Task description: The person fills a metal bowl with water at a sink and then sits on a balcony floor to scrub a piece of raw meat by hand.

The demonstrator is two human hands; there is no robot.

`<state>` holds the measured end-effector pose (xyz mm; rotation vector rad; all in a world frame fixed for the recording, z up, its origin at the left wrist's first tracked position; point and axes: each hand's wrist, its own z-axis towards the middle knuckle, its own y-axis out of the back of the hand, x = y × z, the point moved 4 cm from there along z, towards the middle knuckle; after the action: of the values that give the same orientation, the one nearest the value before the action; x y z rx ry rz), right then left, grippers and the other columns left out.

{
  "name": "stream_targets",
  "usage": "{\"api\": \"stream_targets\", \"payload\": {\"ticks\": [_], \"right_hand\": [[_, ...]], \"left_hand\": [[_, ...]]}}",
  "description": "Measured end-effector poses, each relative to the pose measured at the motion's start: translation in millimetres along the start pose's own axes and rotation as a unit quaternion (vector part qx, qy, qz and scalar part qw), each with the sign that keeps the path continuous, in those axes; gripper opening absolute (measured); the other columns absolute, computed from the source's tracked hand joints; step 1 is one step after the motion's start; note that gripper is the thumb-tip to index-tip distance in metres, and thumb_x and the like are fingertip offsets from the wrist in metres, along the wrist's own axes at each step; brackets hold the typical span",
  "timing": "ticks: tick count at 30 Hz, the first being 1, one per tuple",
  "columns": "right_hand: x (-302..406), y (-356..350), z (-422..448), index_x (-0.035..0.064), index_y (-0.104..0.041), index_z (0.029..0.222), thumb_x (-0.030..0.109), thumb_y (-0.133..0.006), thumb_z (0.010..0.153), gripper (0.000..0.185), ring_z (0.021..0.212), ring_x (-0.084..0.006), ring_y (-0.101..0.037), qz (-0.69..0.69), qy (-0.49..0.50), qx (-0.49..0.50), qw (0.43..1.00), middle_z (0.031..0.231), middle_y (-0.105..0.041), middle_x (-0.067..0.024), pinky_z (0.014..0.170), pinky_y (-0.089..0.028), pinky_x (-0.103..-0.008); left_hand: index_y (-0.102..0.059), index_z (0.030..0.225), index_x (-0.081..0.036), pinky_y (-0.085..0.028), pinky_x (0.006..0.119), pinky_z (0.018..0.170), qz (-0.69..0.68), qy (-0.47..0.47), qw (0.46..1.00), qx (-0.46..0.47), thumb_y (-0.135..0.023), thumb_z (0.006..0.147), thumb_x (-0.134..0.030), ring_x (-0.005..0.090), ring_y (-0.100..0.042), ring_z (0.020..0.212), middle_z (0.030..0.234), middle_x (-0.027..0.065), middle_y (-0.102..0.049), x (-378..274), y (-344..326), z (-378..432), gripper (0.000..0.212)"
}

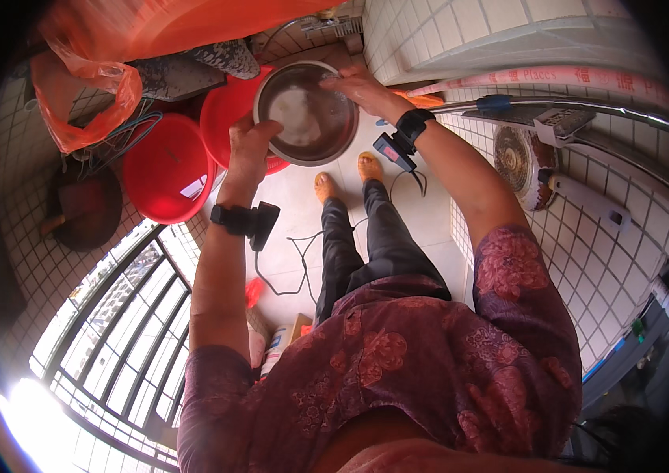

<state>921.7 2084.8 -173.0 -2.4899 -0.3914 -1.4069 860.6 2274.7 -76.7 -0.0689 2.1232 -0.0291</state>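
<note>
A round metal bowl (343, 127) is held up between my two hands, its open top facing me. Something pale and whitish lies in the bowl, perhaps under cloudy water; I cannot tell what it is. My left hand (249, 142) grips the lower left rim, with the thumb over the edge. At the upper right, my right hand (364, 88) holds the opposite rim. Behind the bowl, and partly hidden by it, is a red plastic basin (216, 118). Each wrist wears a black strap with a small device and a cable.
Another red plastic tub (163, 171) stands at left, near wire hangers (133, 133) and an orange plastic bag (86, 77). A metal pole (571, 109) and a pan (523, 162) are along the right wall. Black cable (287, 292) trails over the tiled floor beside my feet.
</note>
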Motion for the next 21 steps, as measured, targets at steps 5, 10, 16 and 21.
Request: {"api": "stream_targets", "payload": {"ticks": [5, 10, 16, 21], "right_hand": [[-21, -14, -10, -0.0004, -0.060, 0.094, -0.001, -0.061, 0.075, 0.019, 0.078, -0.0181, -0.063, 0.332, 0.022, 0.028, 0.943, 0.086, -0.064, -0.0082, 0.066, -0.052, -0.0277], [-36, -29, -9, -0.0045, -0.056, 0.103, -0.008, -0.055, 0.075, 0.028, 0.085, -0.0227, -0.062, 0.418, 0.001, 0.018, 0.908, 0.095, -0.062, -0.0142, 0.075, -0.053, -0.0335], [-44, -44, -6, -0.0022, -0.056, 0.106, 0.004, -0.056, 0.080, 0.027, 0.085, -0.0210, -0.063, 0.417, -0.041, 0.065, 0.906, 0.092, -0.064, -0.0117, 0.075, -0.052, -0.0338], [-40, -7, 26, 0.0036, -0.052, 0.116, 0.020, -0.052, 0.087, 0.034, 0.089, -0.0185, -0.062, 0.174, -0.059, 0.073, 0.980, 0.105, -0.061, -0.0106, 0.066, -0.053, -0.0308]], "left_hand": [[-0.052, 0.116, -0.001, -0.045, 0.027, 0.080, -0.078, -0.071, 0.991, -0.077, -0.062, 0.073, -0.004, 0.0163, -0.056, 0.091, 0.104, 0.0066, -0.059, 13, -10, -10, 0.044], [-0.044, 0.123, -0.003, -0.043, 0.025, 0.083, -0.100, -0.122, 0.981, -0.116, -0.061, 0.075, 0.001, 0.0139, -0.054, 0.095, 0.109, 0.0043, -0.057, 36, -39, -27, 0.051], [-0.041, 0.125, -0.001, -0.043, 0.025, 0.082, -0.042, -0.190, 0.969, -0.154, -0.049, 0.080, 0.004, 0.0143, -0.054, 0.095, 0.108, 0.0062, -0.058, 36, -39, -16, 0.046], [-0.040, 0.123, 0.004, -0.046, 0.030, 0.076, 0.159, -0.235, 0.936, -0.211, -0.045, 0.070, 0.005, 0.0233, -0.059, 0.087, 0.102, 0.0164, -0.060, 22, -39, -12, 0.053]]}}
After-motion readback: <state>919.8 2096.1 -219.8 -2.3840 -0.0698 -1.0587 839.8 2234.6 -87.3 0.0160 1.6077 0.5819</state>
